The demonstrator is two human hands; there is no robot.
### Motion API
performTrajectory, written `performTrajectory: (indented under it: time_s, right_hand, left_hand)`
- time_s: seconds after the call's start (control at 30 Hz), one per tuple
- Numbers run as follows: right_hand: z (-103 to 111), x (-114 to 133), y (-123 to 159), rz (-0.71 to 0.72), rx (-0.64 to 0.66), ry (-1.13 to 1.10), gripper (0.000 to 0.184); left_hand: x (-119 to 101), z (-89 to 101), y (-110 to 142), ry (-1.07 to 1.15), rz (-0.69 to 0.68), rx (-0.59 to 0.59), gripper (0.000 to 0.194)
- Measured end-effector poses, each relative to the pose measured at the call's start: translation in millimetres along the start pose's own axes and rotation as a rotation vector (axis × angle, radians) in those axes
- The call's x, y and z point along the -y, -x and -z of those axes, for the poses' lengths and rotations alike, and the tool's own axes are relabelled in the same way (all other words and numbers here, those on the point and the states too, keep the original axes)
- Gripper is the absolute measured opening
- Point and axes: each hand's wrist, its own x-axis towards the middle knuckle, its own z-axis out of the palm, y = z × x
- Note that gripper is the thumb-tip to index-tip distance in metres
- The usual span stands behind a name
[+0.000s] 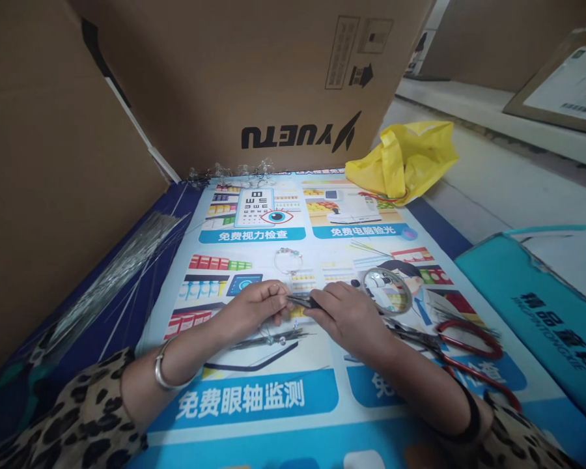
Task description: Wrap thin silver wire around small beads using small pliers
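My left hand [264, 303] is closed in a pinch on a beaded wire loop [288, 251], which stands up just beyond the fingertips with small pale and reddish beads along its top. In my right hand [349, 319] is a pair of small pliers, mostly covered by the fingers. The dark jaws of the pliers [300, 300] point left and meet the left fingertips; the exact contact is too small to make out. Below the hands, loose wires with a few beads [273, 339] lie on the printed sheet [254, 391].
Red-handled scissors [469, 355] and a ring-shaped roll [388, 291] lie right. A wire bundle [117, 267] and a teal-handled tool [14, 397] are left. Several beaded wire pieces [234, 172] sit by the cardboard box [215, 85]. A yellow bag [405, 163] and teal box [542, 312] flank the sheet.
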Motion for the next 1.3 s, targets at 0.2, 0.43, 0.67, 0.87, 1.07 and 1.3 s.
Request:
performTrajectory:
  time_s: [0.2, 0.43, 0.67, 0.87, 1.07, 1.3]
  right_hand:
    - [-5.0, -0.5, 0.7, -0.137, -0.026, -0.040, 0.033]
    - [-6.0, -3.5, 1.6, -0.211, -0.007, -0.102, 0.031]
    - [-7.1, -3.3, 1.8, -0.173, -0.013, -0.091, 0.032]
    - [-7.2, -3.2, 1.1, -0.152, -0.014, -0.081, 0.033]
    - [-6.7, -2.8, 1.3, -0.136, -0.025, -0.079, 0.033]
    - [-7.2, -2.5, 1.0, -0.142, -0.014, -0.103, 0.031]
  left_hand:
    - [3.4, 6.9, -3.4, -0.016, -0.018, -0.100, 0.025]
    - [1.1, 19.2, -7.1, -0.030, 0.004, -0.170, 0.031]
    - [-12.0, 27.3, -0.8, -0.356, 0.047, -0.106, 0.025]
    - [-24.2, 31.6, 12.0, -0.832, -0.083, 0.154, 0.011]
    - [-16.6, 26.6, 9.2, -0.919, -0.151, 0.331, 0.011]
    - [-18.9, 23.8, 8.5, -0.943, -0.151, 0.328, 0.009]
